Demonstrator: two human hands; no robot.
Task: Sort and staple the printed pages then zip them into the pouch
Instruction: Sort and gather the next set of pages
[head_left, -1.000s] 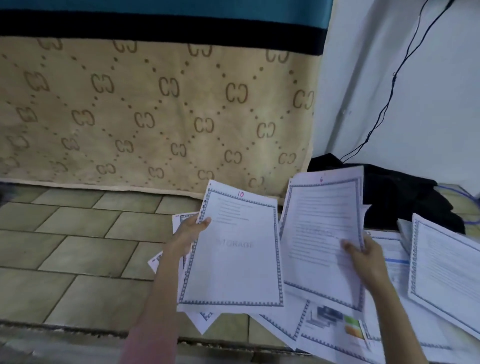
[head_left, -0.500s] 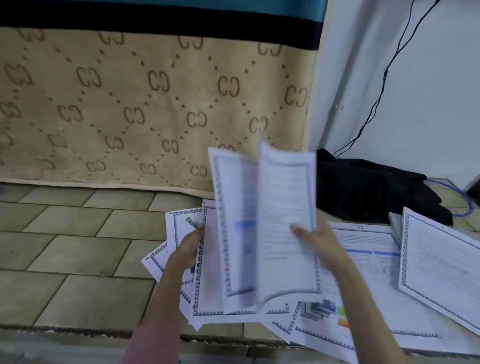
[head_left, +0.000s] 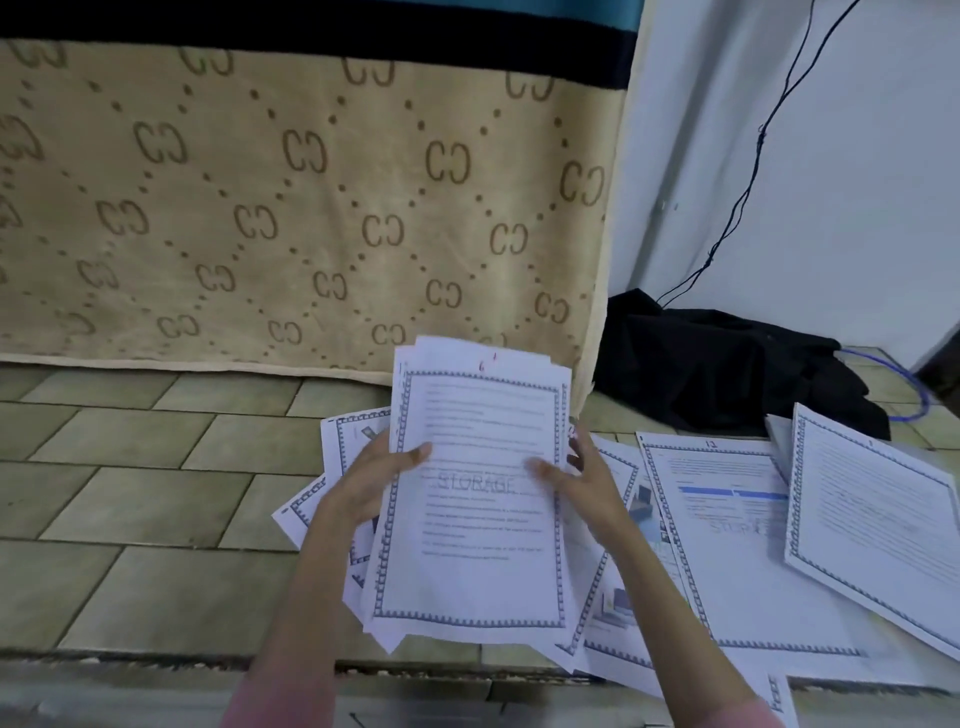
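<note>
1. A stack of printed pages (head_left: 475, 499) is held up over the tiled floor (head_left: 130, 499), in the near middle of the scene. Its top sheet has a blue patterned border, lines of text, a faint "STORAGE" watermark and a red handwritten mark near the top edge that looks like a 6.
2. The left hand (head_left: 374, 480) grips the stack's left edge, thumb curled over the front of the top sheet and fingers hidden behind the paper.
3. The right hand (head_left: 582, 486) is at the stack's right edge, thumb lying on the front of the sheet and fingers spread loosely beside and behind the edge; whether it grips the stack or only steadies it, I cannot tell.
4. More loose pages (head_left: 343, 447) lie fanned on the floor beneath and to the left of the held stack, partly covered by it.
5. To the right, a page with a blue bar (head_left: 727, 530) lies flat on the floor, with a handwritten number at its top.
6. Further right, another bordered page (head_left: 878, 519) lies tilted, overlapping the blue-bar page's right side.
7. Behind the pages, far right, a black cloth heap (head_left: 727, 364) sits on the floor against the white wall (head_left: 857, 208), with a thin black cable (head_left: 753, 171) running down the wall to it.
8. Along the far side hangs a beige patterned blanket (head_left: 285, 208), its lower edge reaching the floor.
</note>
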